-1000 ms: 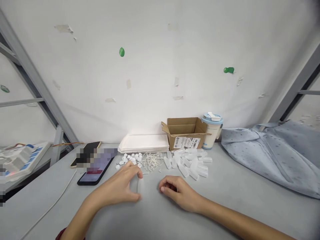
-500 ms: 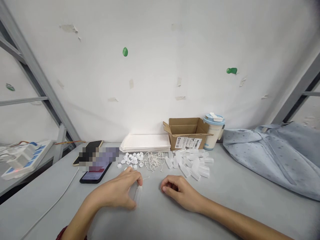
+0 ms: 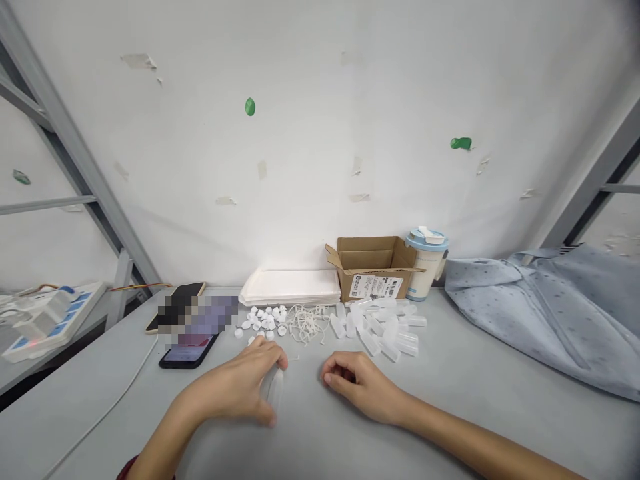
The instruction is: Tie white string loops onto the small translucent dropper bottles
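Observation:
My left hand rests on the grey table with its fingers wrapped round a small translucent plastic vial. My right hand lies a short way to the right, fingers curled under, with nothing that I can make out in them. Just beyond the hands lie several small white caps, a tangle of white strings and a heap of clear vials.
A dark phone with a white cable lies at the left. Against the wall stand a stack of white sheets, an open cardboard box and a lidded cup. Blue cloth covers the right side. A power strip sits far left.
My left hand has drawn the vial slightly toward me and tightened on it. The right hand has hardly moved.

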Tool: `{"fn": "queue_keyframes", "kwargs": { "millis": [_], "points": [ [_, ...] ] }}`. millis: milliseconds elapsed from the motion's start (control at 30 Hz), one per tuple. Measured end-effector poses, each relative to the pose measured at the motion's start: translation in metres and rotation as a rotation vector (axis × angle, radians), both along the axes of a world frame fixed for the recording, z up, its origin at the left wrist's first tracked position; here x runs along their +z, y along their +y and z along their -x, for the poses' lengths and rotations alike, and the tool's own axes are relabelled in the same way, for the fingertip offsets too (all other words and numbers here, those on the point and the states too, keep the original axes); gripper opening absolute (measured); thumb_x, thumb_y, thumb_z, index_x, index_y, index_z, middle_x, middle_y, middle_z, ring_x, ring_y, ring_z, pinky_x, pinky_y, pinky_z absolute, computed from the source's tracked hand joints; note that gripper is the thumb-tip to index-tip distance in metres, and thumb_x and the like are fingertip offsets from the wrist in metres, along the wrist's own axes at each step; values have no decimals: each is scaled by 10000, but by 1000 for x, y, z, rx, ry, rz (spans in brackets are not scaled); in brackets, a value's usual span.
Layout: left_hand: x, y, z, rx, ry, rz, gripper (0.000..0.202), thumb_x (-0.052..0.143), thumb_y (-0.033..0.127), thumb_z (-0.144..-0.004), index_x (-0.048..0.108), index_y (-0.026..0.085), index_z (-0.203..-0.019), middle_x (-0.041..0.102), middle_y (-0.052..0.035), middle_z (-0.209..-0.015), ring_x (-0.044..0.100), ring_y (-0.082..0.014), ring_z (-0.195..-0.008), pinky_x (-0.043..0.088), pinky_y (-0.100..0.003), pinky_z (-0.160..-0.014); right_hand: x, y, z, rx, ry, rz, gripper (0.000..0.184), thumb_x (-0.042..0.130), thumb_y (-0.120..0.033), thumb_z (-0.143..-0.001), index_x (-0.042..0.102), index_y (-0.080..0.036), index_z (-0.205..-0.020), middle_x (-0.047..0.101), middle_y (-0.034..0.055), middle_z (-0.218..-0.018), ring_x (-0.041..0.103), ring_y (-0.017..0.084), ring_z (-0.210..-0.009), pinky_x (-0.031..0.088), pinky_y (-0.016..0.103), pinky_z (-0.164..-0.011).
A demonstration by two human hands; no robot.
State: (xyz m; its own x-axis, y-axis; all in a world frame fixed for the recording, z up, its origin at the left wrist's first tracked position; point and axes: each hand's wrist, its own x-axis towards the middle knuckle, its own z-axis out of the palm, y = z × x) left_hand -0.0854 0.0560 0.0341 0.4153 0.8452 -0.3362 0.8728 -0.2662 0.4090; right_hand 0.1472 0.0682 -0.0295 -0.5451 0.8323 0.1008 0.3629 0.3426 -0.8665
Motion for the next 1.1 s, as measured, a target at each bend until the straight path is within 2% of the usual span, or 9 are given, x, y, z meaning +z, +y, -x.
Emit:
{"fn": "queue_keyframes", "kwargs": {
  "millis": [300, 500, 567, 667, 800, 900, 1000, 1100],
  "points": [
    [-2, 1, 0, -28, -11, -72, 425, 521, 184, -558, 505, 236, -979, 503, -22, -965, 476, -273, -1022, 432, -335, -797, 0, 0, -1, 5, 7, -33, 146, 488, -200, -829, 620, -155, -786, 533, -20, -643, 444, 92, -576, 343, 197, -531],
    [-7, 3, 4, -22, -14, -95, 460, 482, 140, -537, 511, 231, -987, 518, -37, -993, 429, -289, -1102, 416, -353, -843, -1, 0, -2, -72, -4, -100, 164, 445, -191, -854, 591, -158, -786, 560, 0, -677, 503, 111, -616, 393, 211, -555],
    [-6, 2, 4, -18, -1, -91, 452, 488, 137, -537, 511, 227, -979, 522, -36, -985, 424, -285, -1104, 417, -346, -840, -3, 2, -5, -113, -16, -204, 166, 425, -186, -864, 576, -165, -799, 577, 20, -740, 522, 125, -659, 417, 226, -576],
    [-2, 1, 4, 5, 11, -69, 440, 542, 160, -555, 514, 226, -989, 521, -36, -1002, 428, -282, -1097, 416, -336, -841, -7, 9, -10, -133, -53, -485, 168, 390, -155, -870, 552, -165, -911, 575, 72, -889, 539, 160, -790, 461, 279, -689],
    [3, 1, 1, 31, -36, -70, 411, 643, 343, -610, 530, 231, -989, 521, -35, -1006, 447, -278, -1057, 416, -347, -842, -11, 16, -13, -182, -286, -793, 252, 405, -151, -863, 512, -160, -1092, 525, 149, -1096, 475, 247, -1024, 441, 398, -836],
    [-1, 8, -5, 99, -127, -209, 332, 561, 445, -727, 540, 213, -962, 533, -48, -994, 473, -253, -994, 417, -355, -832, -11, 17, -11, -271, -487, -848, 290, 442, -219, -867, 512, -171, -1144, 499, 165, -1189, 423, 301, -1104, 409, 466, -866],
    [-13, 17, -14, 144, -213, -407, 274, 435, 400, -838, 553, 193, -972, 550, -69, -1028, 455, -245, -1026, 403, -375, -860, -12, 16, -9, -309, -592, -815, 331, 447, -296, -878, 508, -191, -1185, 491, 155, -1237, 382, 332, -1157, 354, 519, -907],
    [-26, 25, -22, 104, -257, -522, 289, 364, 333, -886, 569, 190, -1030, 572, -75, -1054, 445, -242, -1058, 389, -396, -893, -15, 16, -9, -326, -640, -793, 341, 432, -348, -888, 511, -211, -1191, 497, 142, -1243, 357, 347, -1187, 298, 563, -932]
  ]
}}
